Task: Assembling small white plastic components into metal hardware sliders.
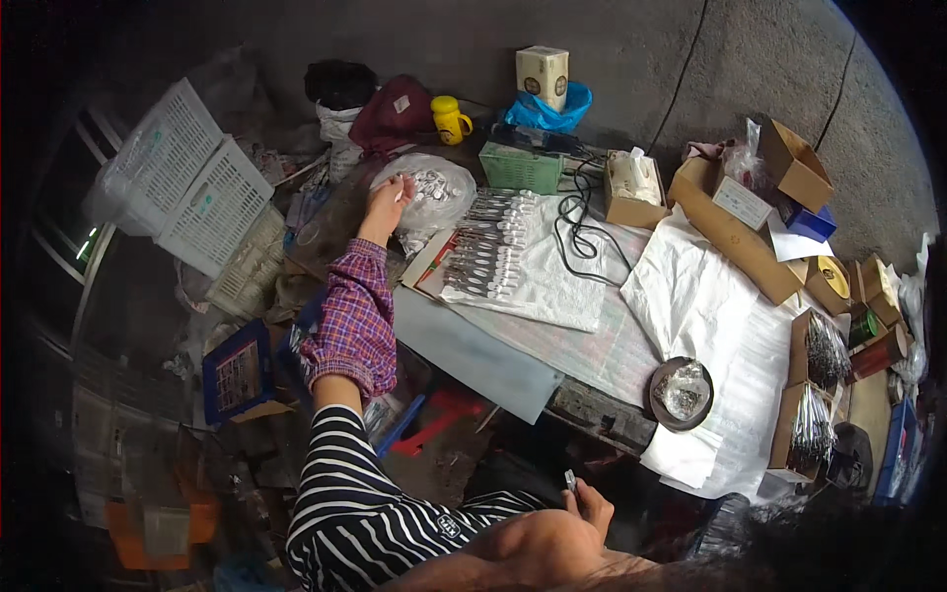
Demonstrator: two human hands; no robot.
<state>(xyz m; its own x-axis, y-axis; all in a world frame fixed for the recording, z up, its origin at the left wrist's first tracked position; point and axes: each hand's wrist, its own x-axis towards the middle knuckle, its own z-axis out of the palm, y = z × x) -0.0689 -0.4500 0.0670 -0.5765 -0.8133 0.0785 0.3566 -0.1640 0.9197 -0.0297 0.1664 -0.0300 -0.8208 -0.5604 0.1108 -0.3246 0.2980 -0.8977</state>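
Note:
My left hand (pixel 387 204) reaches out to the left rim of a clear plastic bag (pixel 462 189), its fingers pinched on a small whitish piece (pixel 399 196). Small silver and white parts (pixel 431 185) fill the bag. Close to my body, my right hand (pixel 594 510) is closed on a small silver metal piece (pixel 570 480); its lower part is hidden in the fingers. Beside the bag, slim metal pieces with pale ends (pixel 485 252) lie in rows on a white sheet (pixel 567 281).
A dark round bowl (pixel 656 400) with a plastic-wrapped bundle sits near the table's front edge. Cardboard boxes with thin metal pieces (pixel 799 434) stand at right. A green basket (pixel 523 170), black cable (pixel 569 232) and yellow mug (pixel 451 120) lie behind. White crates (pixel 212 207) stack at left.

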